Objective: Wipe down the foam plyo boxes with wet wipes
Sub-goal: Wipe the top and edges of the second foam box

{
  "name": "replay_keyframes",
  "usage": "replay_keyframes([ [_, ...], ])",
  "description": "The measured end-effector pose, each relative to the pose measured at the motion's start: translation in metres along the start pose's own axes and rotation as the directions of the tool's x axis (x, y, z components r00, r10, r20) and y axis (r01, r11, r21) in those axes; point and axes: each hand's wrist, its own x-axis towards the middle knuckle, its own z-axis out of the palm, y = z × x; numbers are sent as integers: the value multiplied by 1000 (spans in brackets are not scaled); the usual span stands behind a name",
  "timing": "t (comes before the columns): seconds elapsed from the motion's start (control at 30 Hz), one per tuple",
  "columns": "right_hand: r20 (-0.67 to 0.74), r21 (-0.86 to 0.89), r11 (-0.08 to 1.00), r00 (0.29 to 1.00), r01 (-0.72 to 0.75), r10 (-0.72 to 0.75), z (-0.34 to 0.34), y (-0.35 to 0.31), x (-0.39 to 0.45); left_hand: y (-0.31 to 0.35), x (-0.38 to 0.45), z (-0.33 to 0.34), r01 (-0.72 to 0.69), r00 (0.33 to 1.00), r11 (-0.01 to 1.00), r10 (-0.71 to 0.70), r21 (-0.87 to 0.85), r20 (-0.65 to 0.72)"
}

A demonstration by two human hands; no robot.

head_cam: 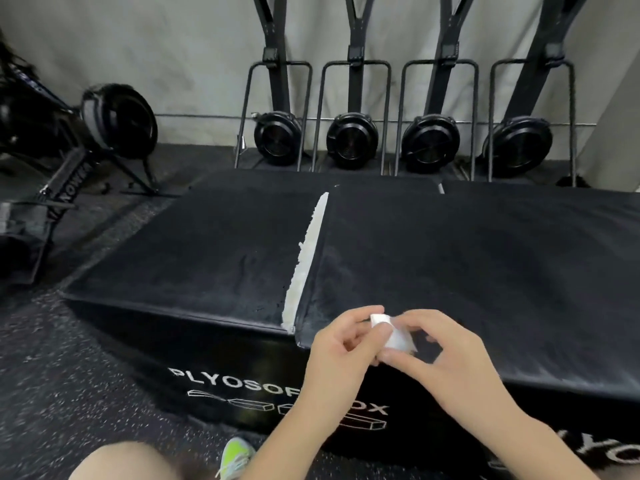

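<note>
Two black foam plyo boxes stand side by side on the floor: the left box (207, 251) with white "PLYOSOFT BOX" lettering on its front, and the right box (485, 258). A white torn strip (308, 258) runs along the seam between them. Over the front edge near the seam, my left hand (339, 344) and my right hand (446, 355) together pinch a small folded white wet wipe (394, 336). The wipe is held just above the right box's top.
Several black ski-erg machines (349, 140) stand against the grey wall behind the boxes. An air bike or rower (104, 119) sits at the back left. Speckled rubber flooring (69, 375) lies in front. My knee (128, 462) and a green shoe (235, 457) show at the bottom.
</note>
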Motion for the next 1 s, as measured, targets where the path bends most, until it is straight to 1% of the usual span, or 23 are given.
replay_keyframes([
  [0.1, -15, 28, 999, 999, 36, -35, 5, -11, 11, 3, 3, -8, -15, 1000, 1000, 15, 0, -14],
  [0.2, 57, 18, 996, 994, 93, -94, 18, -15, 16, 0, 10, -22, -2, 1000, 999, 2, -46, -5],
  [0.27, 59, 21, 995, 994, 94, -95, 30, -15, 21, -6, 17, -34, -5, 1000, 999, 6, -42, 17],
  [0.37, 35, 59, 996, 997, 67, -69, 52, -12, 32, -19, 32, -52, 2, 1000, 1000, -2, 14, -6],
  [0.43, 3, 128, 992, 1000, 16, -17, 64, -9, 39, -25, 43, -65, -2, 1000, 995, 4, 97, -25],
  [0.5, -34, 189, 980, 997, -63, 71, 73, -4, 45, -32, 54, -79, -30, 999, 979, 38, 202, -38],
  [0.57, -4, 211, 962, 984, -175, 180, 81, 0, 53, -37, 68, -90, -39, 998, 963, 53, 266, -45],
  [0.63, 53, 202, 938, 959, -282, 277, 89, 6, 64, -42, 82, -98, -27, 997, 952, 46, 303, -57],
  [0.7, 60, 120, 931, 939, -344, 339, 96, 13, 77, -48, 97, -103, -27, 995, 935, 59, 353, -80],
  [0.73, 51, 54, 934, 935, -353, 350, 101, 16, 83, -51, 104, -105, -32, 993, 925, 73, 380, -94],
  [0.77, 16, -35, 941, 941, -336, 337, 104, 19, 88, -54, 110, -107, -43, 991, 914, 90, 403, -98],
  [0.8, -31, -174, 943, 958, -285, 284, 108, 23, 91, -57, 115, -109, -64, 989, 897, 115, 438, -91],
  [0.87, -86, -403, 900, 986, -166, 144, 115, 24, 92, -61, 122, -113, -145, 979, 825, 198, 546, -40],
  [0.9, -89, -437, 894, 994, -102, 70, 121, 27, 91, -63, 125, -116, -185, 973, 789, 233, 587, -6],
  [0.93, -75, -430, 902, 997, -27, -6, 125, 27, 89, -63, 126, -118, -211, 968, 766, 249, 607, 22],
  [0.97, -55, -426, 903, 995, 57, -89, 130, 28, 88, -62, 128, -120, -228, 967, 758, 249, 611, 52],
  [1.0, -10, -416, 901, 990, 123, -140, 135, 26, 86, -62, 129, -122, -235, 969, 760, 234, 606, 82],
])
